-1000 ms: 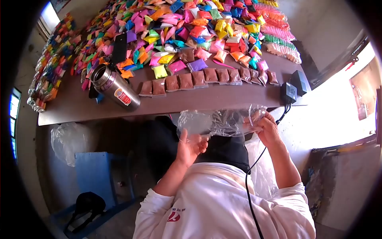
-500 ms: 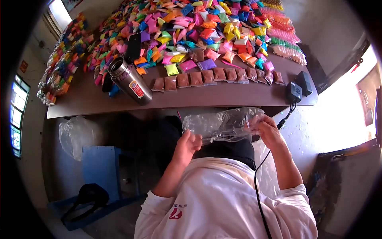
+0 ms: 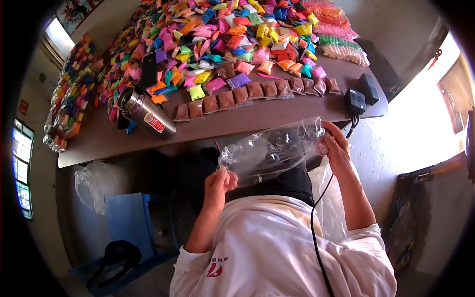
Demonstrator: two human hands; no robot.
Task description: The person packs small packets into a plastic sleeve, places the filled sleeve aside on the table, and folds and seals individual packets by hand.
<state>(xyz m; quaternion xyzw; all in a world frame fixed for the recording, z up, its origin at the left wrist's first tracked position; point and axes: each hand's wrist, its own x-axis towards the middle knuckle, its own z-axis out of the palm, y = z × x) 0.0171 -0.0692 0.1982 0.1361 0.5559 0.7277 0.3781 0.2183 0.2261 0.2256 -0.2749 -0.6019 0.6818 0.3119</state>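
Observation:
A clear plastic bag (image 3: 269, 151) is stretched between my hands, above my lap and just in front of the table edge. My left hand (image 3: 219, 182) is closed on its left end. At the other end, my right hand (image 3: 336, 146) pinches the bag near its upper corner. Nothing can be made out inside the crinkled plastic. Beyond it on the table, a row of small brown packets (image 3: 226, 101) lies side by side.
A steel flask (image 3: 147, 113) stands near the front edge of the table (image 3: 208, 131). Behind are a black phone (image 3: 149, 71) and a heap of colourful packets (image 3: 237, 42). Black adapter boxes (image 3: 355, 101) sit at the right; a black cable (image 3: 316, 237) crosses my shirt. A blue stool (image 3: 126, 213) stands left.
The bag is spread taller and hangs more tilted, its right end higher. My right hand has risen a little and my left has lowered slightly. The camera view has turned slightly.

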